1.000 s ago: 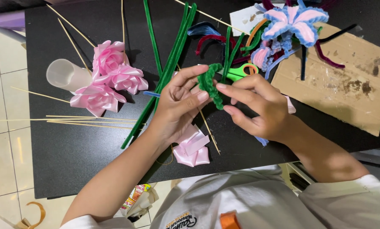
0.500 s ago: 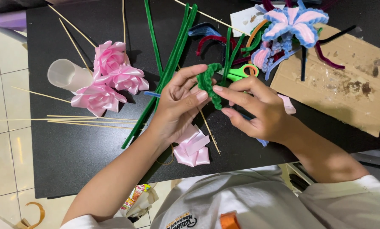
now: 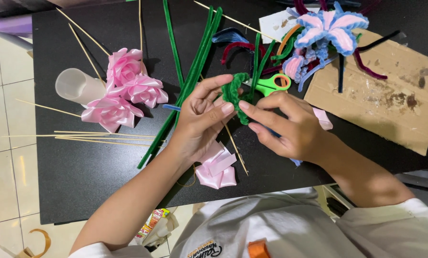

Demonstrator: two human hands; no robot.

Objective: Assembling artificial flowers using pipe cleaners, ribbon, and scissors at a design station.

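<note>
- Head view: the left hand (image 3: 202, 119) pinches a coiled green pipe cleaner (image 3: 235, 95) between thumb and fingers, just above the black surface (image 3: 80, 181)
- The right hand (image 3: 290, 126) grips the coil's lower end with its fingertips
- Green scissors (image 3: 271, 85) lie just behind; a pink ribbon flower (image 3: 216, 169) sits under the left wrist
- Risk, as I judge it: a loosened pinch could let the springy coil unwind, or a wrist could crush the flower

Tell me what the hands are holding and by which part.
Both hands hold one bent green pipe cleaner. The left hand pinches its looped upper part between thumb and fingers; the right hand pinches its lower end with the fingertips.
</note>
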